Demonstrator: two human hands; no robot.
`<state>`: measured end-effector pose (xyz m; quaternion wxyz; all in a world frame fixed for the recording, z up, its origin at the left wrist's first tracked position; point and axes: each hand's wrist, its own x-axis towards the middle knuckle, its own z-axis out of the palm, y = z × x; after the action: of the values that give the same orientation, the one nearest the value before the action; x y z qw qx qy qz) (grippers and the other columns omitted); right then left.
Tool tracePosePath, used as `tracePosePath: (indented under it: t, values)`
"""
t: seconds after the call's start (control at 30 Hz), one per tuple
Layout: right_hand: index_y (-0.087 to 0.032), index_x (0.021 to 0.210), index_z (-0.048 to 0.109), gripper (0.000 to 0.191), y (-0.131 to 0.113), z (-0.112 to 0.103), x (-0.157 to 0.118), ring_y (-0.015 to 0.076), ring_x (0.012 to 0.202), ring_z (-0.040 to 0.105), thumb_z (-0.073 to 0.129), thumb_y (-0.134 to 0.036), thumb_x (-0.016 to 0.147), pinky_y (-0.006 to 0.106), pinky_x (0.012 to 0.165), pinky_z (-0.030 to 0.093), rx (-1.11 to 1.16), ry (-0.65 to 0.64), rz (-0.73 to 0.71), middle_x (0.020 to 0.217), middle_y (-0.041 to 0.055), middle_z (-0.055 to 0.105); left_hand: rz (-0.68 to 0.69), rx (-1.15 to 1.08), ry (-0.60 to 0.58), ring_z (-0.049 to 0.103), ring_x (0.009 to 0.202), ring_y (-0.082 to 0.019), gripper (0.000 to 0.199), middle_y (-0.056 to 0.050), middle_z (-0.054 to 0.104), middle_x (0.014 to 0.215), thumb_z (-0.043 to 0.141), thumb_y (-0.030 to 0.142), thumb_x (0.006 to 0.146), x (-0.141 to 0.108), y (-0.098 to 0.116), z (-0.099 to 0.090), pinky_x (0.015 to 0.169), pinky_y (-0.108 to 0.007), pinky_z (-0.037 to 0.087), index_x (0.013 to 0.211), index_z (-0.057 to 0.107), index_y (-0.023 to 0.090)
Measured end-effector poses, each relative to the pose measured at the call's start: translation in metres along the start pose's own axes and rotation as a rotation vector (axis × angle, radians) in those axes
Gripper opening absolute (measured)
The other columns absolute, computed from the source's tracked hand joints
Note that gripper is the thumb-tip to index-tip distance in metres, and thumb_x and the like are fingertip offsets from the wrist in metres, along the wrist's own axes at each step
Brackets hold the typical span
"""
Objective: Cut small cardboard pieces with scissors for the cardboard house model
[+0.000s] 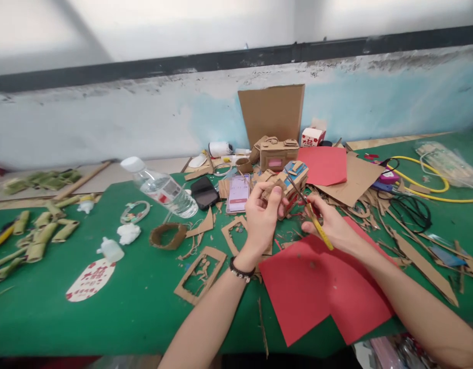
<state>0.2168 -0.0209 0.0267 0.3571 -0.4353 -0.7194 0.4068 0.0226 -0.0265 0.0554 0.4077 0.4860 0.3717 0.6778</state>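
Note:
My left hand [261, 218] is closed on a small piece of brown cardboard [271, 190], pinched between thumb and fingers. In my right hand [331, 225] are scissors with a yellow handle [318, 229], their dark blades pointing up and left beside the cardboard piece. Whether the blades touch it I cannot tell. Just behind my hands stands a cardboard model with blue patches [301, 171], partly hidden by them. A boxy cardboard piece with a pink panel [277, 160] sits behind that. Red paper sheets [298, 287] lie under my right forearm.
A tilted water bottle [163, 192], a phone [238, 193], cut cardboard frames [201, 274] and a cardboard ring [168, 236] lie on the green table. Green stalk pieces [42, 241] are at left. Cardboard scraps [423, 266], a yellow tube [432, 161] and black cable [411, 212] lie right.

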Motion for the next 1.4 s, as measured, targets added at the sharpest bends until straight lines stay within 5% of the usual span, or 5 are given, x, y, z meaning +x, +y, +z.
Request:
tracePosePath:
  t: [0.4,0.67,1.13,1.4]
  values:
    - [-0.023,0.108,0.059,0.057,0.005,0.011,-0.017,0.0175,0.073,0.045,0.068,-0.078,0.095,0.032,0.068,0.036,0.021,-0.045,0.027,0.084,-0.0019,0.055,-0.034,-0.005,-0.059,0.055,0.049,-0.008,0.041,0.004,0.066,0.067,0.085,0.056,0.092,-0.011,-0.012,0.009,0.046,-0.017,0.045,0.094,0.062,0.022]
    - [-0.023,0.115,0.061,0.058,0.024,0.008,-0.014,0.0186,0.079,0.05,0.066,-0.078,0.098,0.031,0.072,0.041,0.051,-0.04,-0.007,0.092,0.0001,0.059,-0.029,-0.033,0.009,0.051,0.05,-0.007,0.045,0.007,0.055,0.065,0.088,0.057,0.088,0.005,-0.004,0.0,0.049,-0.021,0.047,0.085,0.06,0.022]
    - [-0.021,0.105,0.065,0.059,0.014,0.004,-0.014,0.0185,0.076,0.054,0.066,-0.079,0.097,0.031,0.071,0.043,0.075,-0.082,0.022,0.086,0.001,0.064,-0.003,0.176,-0.206,0.061,0.067,-0.015,0.029,-0.002,0.07,0.081,0.087,0.046,0.092,0.011,0.003,-0.014,0.06,-0.024,0.05,0.094,0.073,0.02]
    - [-0.02,0.103,0.067,0.061,0.008,0.006,-0.016,0.0187,0.077,0.055,0.064,-0.081,0.097,0.031,0.07,0.042,0.058,-0.094,0.029,0.087,0.002,0.066,-0.004,0.16,-0.189,0.056,0.05,-0.014,0.044,0.002,0.059,0.06,0.074,0.062,0.099,0.01,0.006,-0.015,0.051,-0.026,0.044,0.083,0.062,0.023]
